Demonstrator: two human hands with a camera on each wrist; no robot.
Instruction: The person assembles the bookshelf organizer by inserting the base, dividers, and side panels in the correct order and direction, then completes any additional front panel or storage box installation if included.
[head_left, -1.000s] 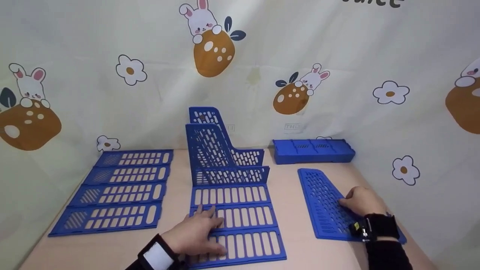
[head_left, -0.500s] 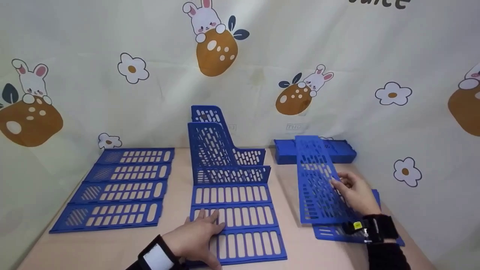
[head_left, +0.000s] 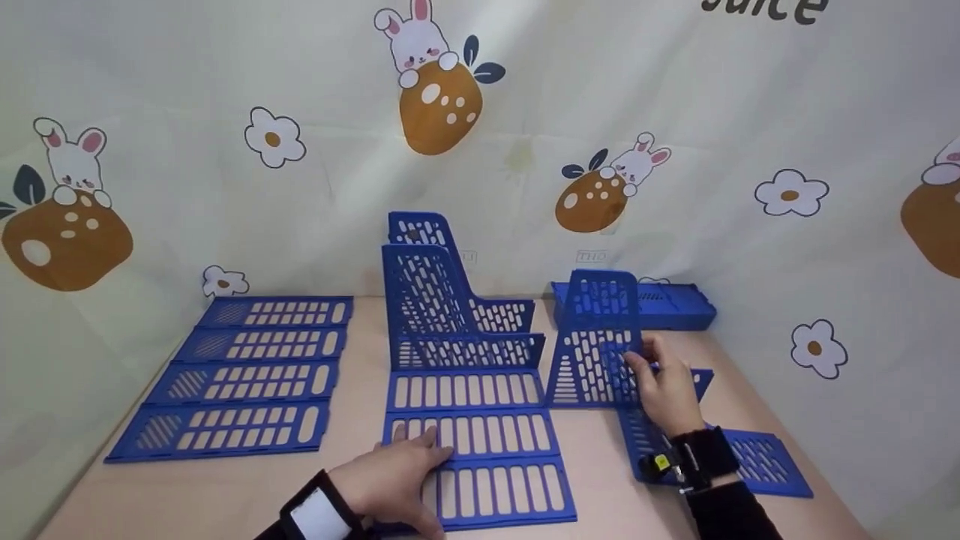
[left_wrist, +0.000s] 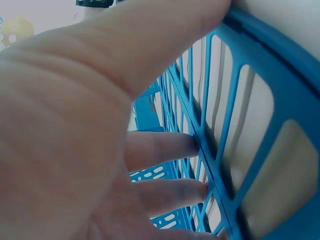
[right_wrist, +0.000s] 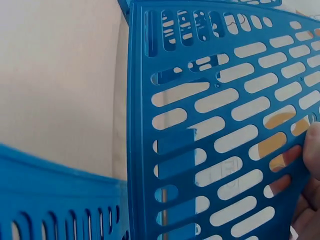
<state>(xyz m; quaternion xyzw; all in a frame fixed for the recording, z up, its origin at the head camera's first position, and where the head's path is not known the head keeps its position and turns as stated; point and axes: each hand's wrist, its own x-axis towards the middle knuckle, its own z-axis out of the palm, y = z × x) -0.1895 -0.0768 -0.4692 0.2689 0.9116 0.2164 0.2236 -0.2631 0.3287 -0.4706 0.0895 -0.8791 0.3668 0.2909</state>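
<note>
A: What did the right hand [head_left: 664,390] hold?
B: It gripped a blue slotted side panel [head_left: 596,341], raised upright right of the base tray [head_left: 480,435], over another panel [head_left: 757,461] lying flat on the tabletop [head_left: 225,495].
A: And the left hand [head_left: 397,476]?
B: It lay flat, fingers spread, pressing the tray's near end.

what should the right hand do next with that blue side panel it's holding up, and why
Probably carry the side panel left to the base panel and line its bottom edge up behind the dividers already standing. The right hand holds it upright, clear of the spare panel on the table, while the left hand presses flat on the base, seemingly to steady it.
</note>
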